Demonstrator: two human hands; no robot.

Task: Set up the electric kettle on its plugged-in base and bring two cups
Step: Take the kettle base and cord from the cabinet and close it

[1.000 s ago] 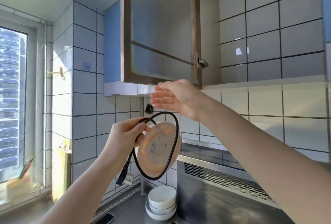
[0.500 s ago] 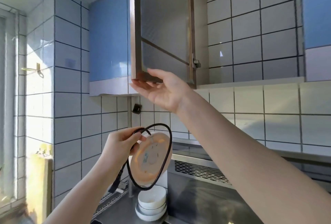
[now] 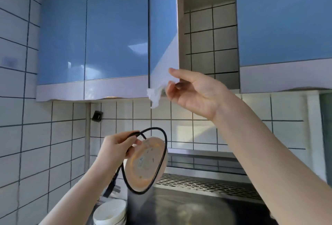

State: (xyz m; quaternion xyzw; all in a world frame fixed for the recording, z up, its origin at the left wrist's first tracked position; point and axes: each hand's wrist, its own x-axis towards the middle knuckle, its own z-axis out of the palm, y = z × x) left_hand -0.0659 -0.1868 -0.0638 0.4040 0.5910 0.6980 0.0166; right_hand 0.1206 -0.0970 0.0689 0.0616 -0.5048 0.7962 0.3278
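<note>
since the earlier picture the cabinet door [image 3: 162, 32] is no longer standing wide open toward the camera – it is now swung nearly shut and is showing its blue front, in line with the other blue doors [image 3: 93, 34]. only a narrow opening is remaining at its right side, where the tiled back wall of the cabinet is showing. the right hand [image 3: 194, 91] is reaching up to the lower corner of this door, with its fingers [image 3: 177, 72] spread loosely and bent a little, closed on nothing; the fingertips are being just beside the door edge, and i cannot tell if they are really touching it. something white and crumpled [image 3: 154, 97] is hanging under that corner, next to the fingers. the left hand [image 3: 116, 150] is staying lower, in front of the tiled wall, and it is gripping the kettle base [image 3: 146, 166] – a round pale disc turned with its underside to the camera – together with the black cord [image 3: 162, 154], which is making a loop around the disc. the plug [image 3: 110, 188] is hanging down below the left wrist. a small dark socket [image 3: 97, 115] is sitting on the wall tiles above this hand. at the bottom a stack of white bowls [image 3: 110, 213] is standing on the steel counter [image 3: 188, 208].
</note>
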